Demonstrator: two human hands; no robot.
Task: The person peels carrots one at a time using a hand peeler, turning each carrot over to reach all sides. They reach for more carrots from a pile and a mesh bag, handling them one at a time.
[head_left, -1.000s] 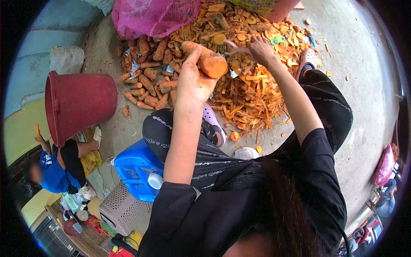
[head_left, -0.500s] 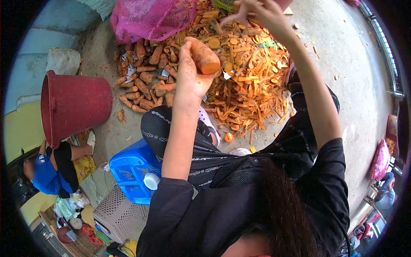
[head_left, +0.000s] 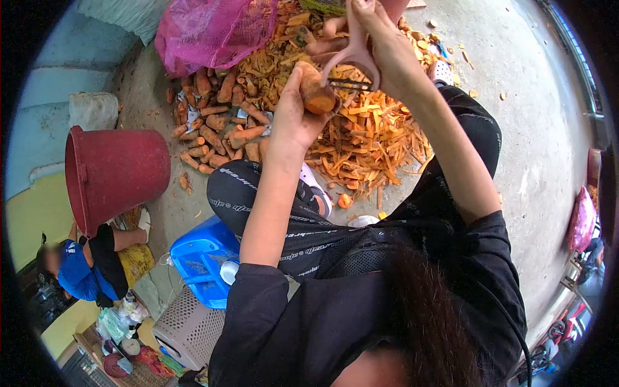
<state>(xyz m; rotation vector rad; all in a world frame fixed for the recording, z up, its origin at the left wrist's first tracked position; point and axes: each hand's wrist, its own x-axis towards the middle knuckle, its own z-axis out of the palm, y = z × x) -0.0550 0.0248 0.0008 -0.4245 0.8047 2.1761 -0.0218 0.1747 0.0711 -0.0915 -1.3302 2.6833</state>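
My left hand (head_left: 294,116) is closed around a thick carrot (head_left: 314,89), its cut orange end facing me. In my right hand (head_left: 387,48) is a pale pink peeler (head_left: 356,55), gripped by its handle. The peeler's dark blade lies just right of the carrot, close to its side. Below both hands spreads a heap of orange peelings (head_left: 361,142). Left of the heap lie many unpeeled carrots (head_left: 222,132), with scraps of paper among them.
A pink mesh sack (head_left: 216,35) lies at the top, beside the carrots. A red bucket (head_left: 116,174) is tipped at the left, near a seated person in blue (head_left: 90,271). By my left knee stands a blue jerrycan (head_left: 200,261), with a grey plastic basket (head_left: 187,326) behind it.
My right hand has come down and closer to the carrot, and the peeler now shows clearly. The carrot has turned slightly in my left hand. The view has shifted a little.
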